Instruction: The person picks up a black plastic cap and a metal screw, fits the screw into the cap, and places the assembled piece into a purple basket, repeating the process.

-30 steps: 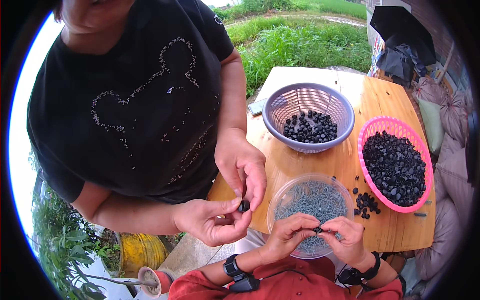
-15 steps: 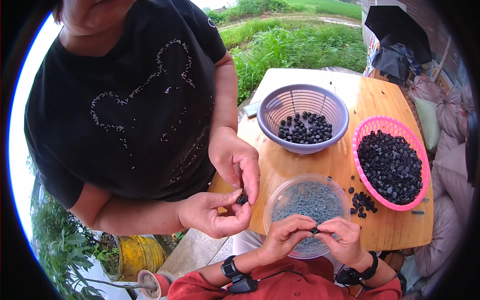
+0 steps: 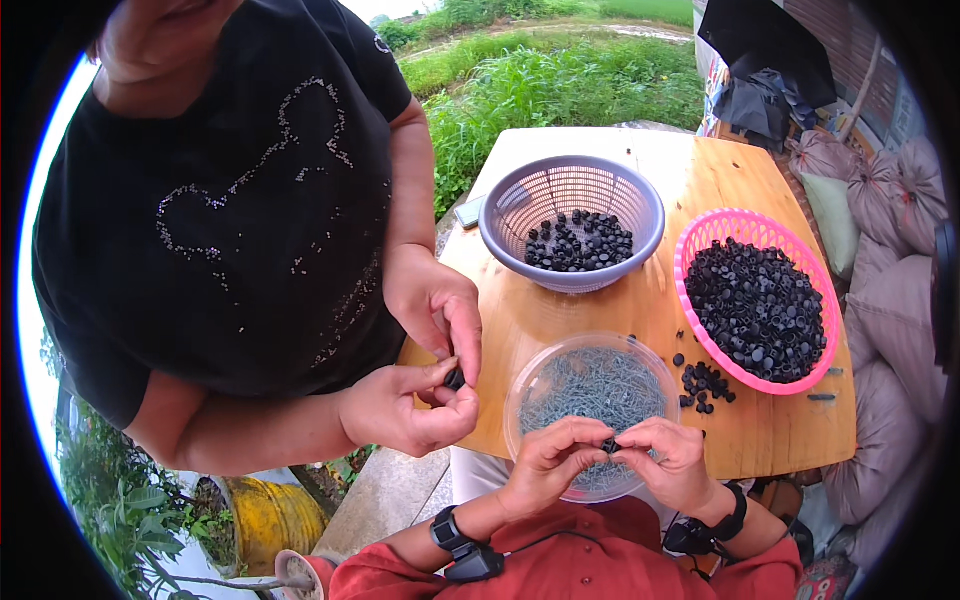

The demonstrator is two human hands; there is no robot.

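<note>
Between the fingertips of both my hands is a small black cap (image 3: pixel 609 445), held over a clear round tub (image 3: pixel 514 400) full of thin grey-blue pins (image 3: pixel 590 385). My left hand (image 3: pixel 548 462) pinches it from one side and my right hand (image 3: pixel 672 458) from the other. My fingers hide most of the cap, so its details do not show. Right of the tub, several loose black caps (image 3: pixel 704 384) lie on the wooden table (image 3: pixel 480 330). A pink basket (image 3: pixel 688 262) beyond them holds a heap of similar black parts (image 3: pixel 765 315).
A grey-purple colander (image 3: pixel 490 225) with black caps (image 3: pixel 585 240) stands farther back, beside a phone (image 3: pixel 469 211). At the left, a person in a black shirt (image 3: pixel 220 240) holds a black piece in both hands (image 3: pixel 410 400). Stuffed sacks (image 3: pixel 895 310) crowd the table's right side.
The whole view has shifted slightly, moving the table and baskets left and up in the picture. Both my hands still pinch the black cap above the tub.
</note>
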